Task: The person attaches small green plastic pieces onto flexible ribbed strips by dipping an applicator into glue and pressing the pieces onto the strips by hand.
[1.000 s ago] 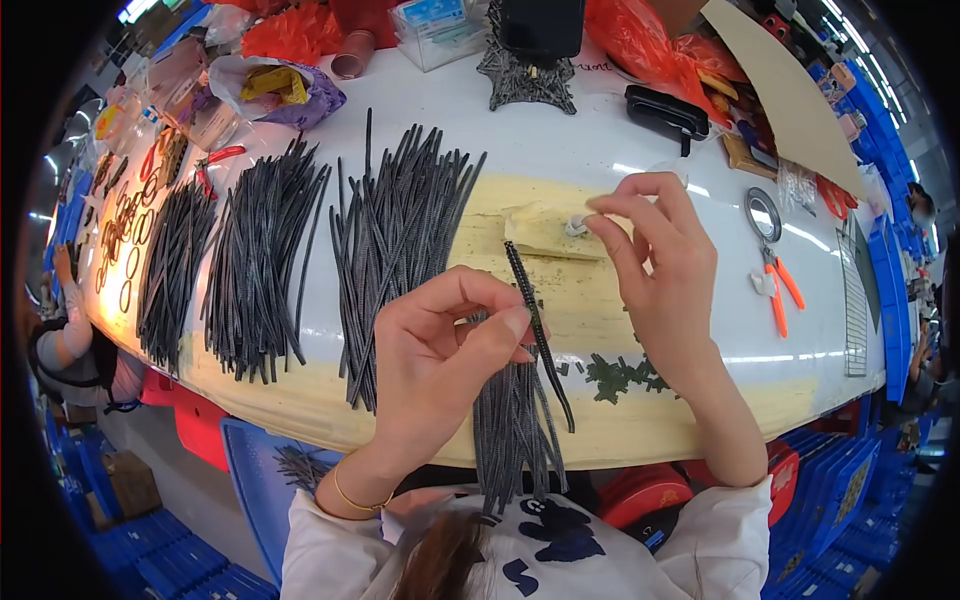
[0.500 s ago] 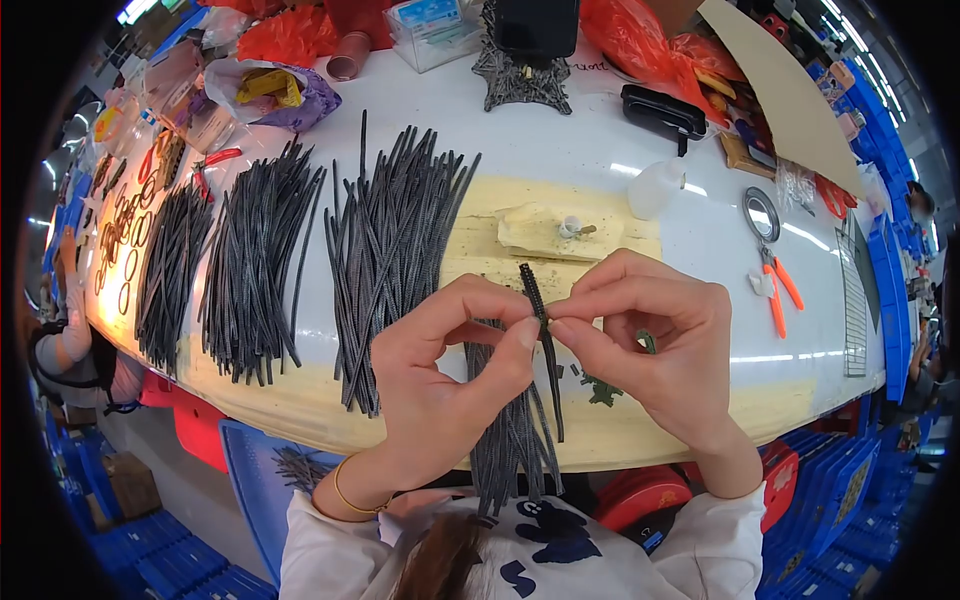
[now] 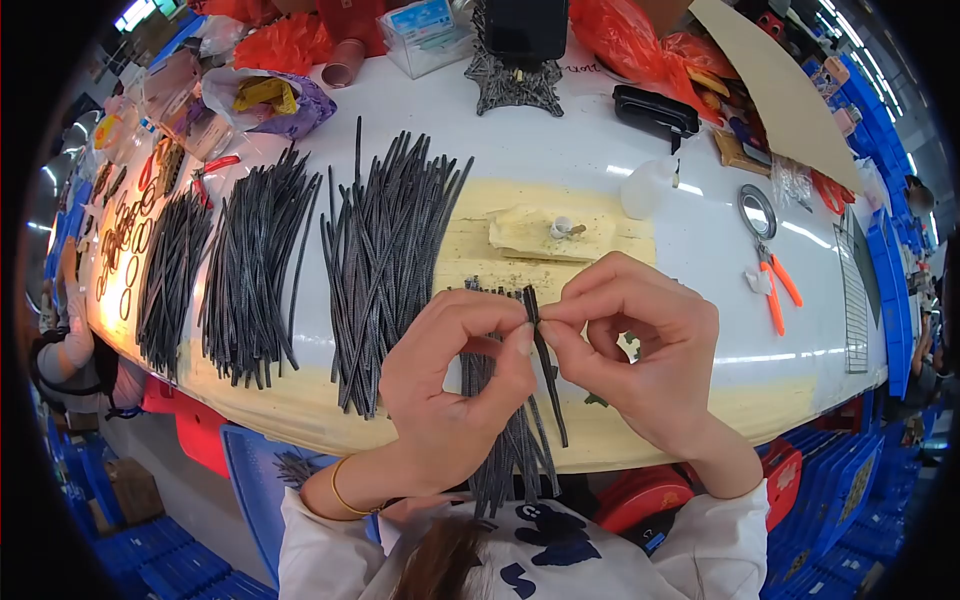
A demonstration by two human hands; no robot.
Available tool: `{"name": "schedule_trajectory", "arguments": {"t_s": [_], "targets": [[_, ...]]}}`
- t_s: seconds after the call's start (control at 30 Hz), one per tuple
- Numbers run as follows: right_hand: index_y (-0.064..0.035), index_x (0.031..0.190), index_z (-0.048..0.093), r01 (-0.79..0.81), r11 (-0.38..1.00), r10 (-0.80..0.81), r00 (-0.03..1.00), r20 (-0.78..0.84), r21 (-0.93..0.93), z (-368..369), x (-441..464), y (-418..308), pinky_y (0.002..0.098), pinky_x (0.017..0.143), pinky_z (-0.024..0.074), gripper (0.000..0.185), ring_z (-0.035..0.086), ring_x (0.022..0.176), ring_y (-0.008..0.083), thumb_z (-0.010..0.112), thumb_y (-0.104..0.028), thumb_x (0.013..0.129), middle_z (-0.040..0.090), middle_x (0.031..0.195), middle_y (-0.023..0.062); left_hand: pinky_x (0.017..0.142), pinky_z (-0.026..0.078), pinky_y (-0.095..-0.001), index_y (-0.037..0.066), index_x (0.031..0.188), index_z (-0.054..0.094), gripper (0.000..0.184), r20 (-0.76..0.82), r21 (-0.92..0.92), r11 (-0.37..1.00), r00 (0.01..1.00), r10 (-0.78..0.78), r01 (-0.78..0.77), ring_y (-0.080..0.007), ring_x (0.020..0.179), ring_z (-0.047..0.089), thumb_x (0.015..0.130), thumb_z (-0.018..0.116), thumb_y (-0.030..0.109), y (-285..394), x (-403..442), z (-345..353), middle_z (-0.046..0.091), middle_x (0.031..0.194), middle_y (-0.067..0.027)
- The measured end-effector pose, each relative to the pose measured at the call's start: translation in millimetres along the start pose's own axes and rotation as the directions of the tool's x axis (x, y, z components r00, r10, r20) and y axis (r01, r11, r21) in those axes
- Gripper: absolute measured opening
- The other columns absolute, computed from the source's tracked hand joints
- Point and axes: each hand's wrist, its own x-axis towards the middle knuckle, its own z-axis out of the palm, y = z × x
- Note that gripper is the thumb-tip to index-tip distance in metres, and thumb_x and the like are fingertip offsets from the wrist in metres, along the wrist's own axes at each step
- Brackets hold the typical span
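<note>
In the head view, a thin black strip (image 3: 549,385) runs down between my two hands, its short upper end standing above the fingertips. My left hand (image 3: 455,380) pinches it from the left between thumb and forefinger. From the other side my right hand (image 3: 640,350) presses thumb and forefinger on the same spot, its other fingers curled. Exactly how the fingertips grip is hard to see. Under my left hand lies a bundle of similar black strips (image 3: 505,455), partly hidden and hanging over the table's front edge.
Three piles of black strips (image 3: 390,270) (image 3: 255,270) (image 3: 172,280) lie to the left. Beyond my hands sits a yellow block (image 3: 550,232) with a small white cup (image 3: 562,228). A white bottle (image 3: 648,188) and orange-handled scissors (image 3: 775,285) are on the right.
Less of the strip now stands above my fingertips, and the ridged length seen there earlier no longer shows. Both hands stay pinched together; the view has shifted slightly.
</note>
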Motion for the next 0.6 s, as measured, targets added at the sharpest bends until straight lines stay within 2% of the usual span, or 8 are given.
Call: {"name": "schedule_trajectory", "arguments": {"t_s": [0.13,0.27,0.47,0.6], "targets": [[-0.0020,0.078,0.066,0.066,0.997,-0.066,0.998,-0.010,-0.041,-3.4,-5.3,1.4,0.0151,0.046,0.0285,0.019,0.036,0.051,0.0045,0.066,0.012,0.064,0.058,0.082,0.0040,0.058,0.046,-0.0208,-0.002,0.085,0.062,0.019,0.034,0.059,0.994,0.995,0.094,-0.095,-0.0137,0.067,0.051,0.068,0.061,-0.011,-0.5,-2.2,0.6,0.061,0.083,-0.0074],[-0.0036,0.077,0.064,0.266,0.950,-0.269,0.963,0.003,-0.161,-6.4,-8.1,3.1,0.0150,0.045,0.0271,0.021,0.036,0.050,0.0043,0.066,0.011,0.062,0.058,0.082,0.0031,0.056,0.045,-0.0213,-0.002,0.087,0.062,0.021,0.115,0.199,0.916,0.936,0.332,-0.349,-0.0147,0.068,0.051,0.068,0.061,-0.012,-1.7,-2.3,-1.1,0.062,0.085,-0.0083],[-0.0046,0.076,0.063,0.358,0.915,-0.367,0.930,-0.017,-0.184,-6.4,-9.7,5.8,0.0152,0.043,0.0256,0.021,0.035,0.050,0.0040,0.066,0.009,0.061,0.058,0.081,0.0018,0.056,0.044,-0.0217,-0.002,0.089,0.062,0.022,0.094,0.220,0.872,0.899,0.427,-0.437,-0.0154,0.069,0.051,0.069,0.061,-0.012,-9.7,-3.5,3.3,0.062,0.086,-0.0091],[-0.0046,0.077,0.063,0.444,0.853,-0.472,0.881,-0.042,-0.274,-5.2,-9.7,7.2,0.0153,0.043,0.0248,0.021,0.034,0.049,0.0038,0.066,0.009,0.062,0.058,0.081,0.0009,0.056,0.044,-0.0218,-0.002,0.090,0.061,0.021,0.049,0.213,0.886,0.911,0.410,-0.411,-0.0154,0.070,0.051,0.070,0.061,-0.011,-10.6,-4.4,8.5,0.062,0.086,-0.0091]]}}
